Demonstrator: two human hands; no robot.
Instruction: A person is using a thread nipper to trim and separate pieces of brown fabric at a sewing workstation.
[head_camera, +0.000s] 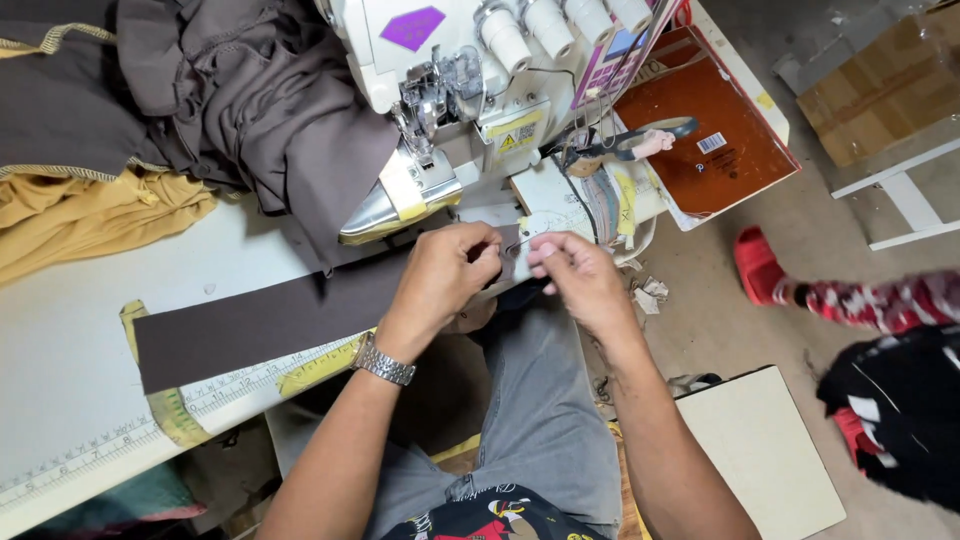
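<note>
Nearest us: grey trousers (545, 400) on our lap, with a metal wristwatch (383, 361) on the left forearm.

Left hand (445, 272): fingers pinched narrow on the right end of the dark brown fabric strip (270, 318).

Right hand (580, 275): thumb and forefinger pinched on the same end, touching the left hand's fingertips.

Fabric strip: lies flat along the table's near edge, over the printed measuring tape (120, 432), its right end lifted just in front of the overlock sewing machine (450, 90) (presser foot close above the knuckles).

Table (70, 330): white; a heap of brown cloth (250, 90) and mustard cloth (90, 215) at its far left corner.

Scissors (625, 143): at the table's right edge, beside the machine.

Risks, as we judge them: fingers sit near the needle and knife, so a careless feed could nick them; the long unheld strip could skew or slide off the near edge; the cloth heap could snag under the foot.
</note>
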